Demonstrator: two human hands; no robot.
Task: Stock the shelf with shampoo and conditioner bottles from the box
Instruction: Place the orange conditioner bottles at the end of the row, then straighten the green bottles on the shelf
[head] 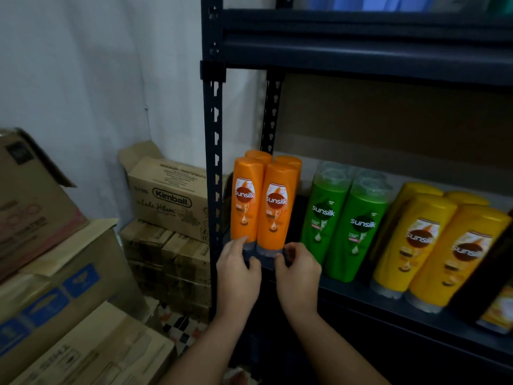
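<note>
where dark metal shelf (388, 294) meets white wall (83, 65), fingers (241, 241) loose, touching orange bottles (273, 207).

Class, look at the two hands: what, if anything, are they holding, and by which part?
Both hands touch the clear caps at the bottom of the front orange bottles; a firm grip cannot be told.

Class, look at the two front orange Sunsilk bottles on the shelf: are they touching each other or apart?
Touching. The head view shows the left orange bottle and the right orange bottle side by side, bodies meeting with no gap along their lower halves.
</note>
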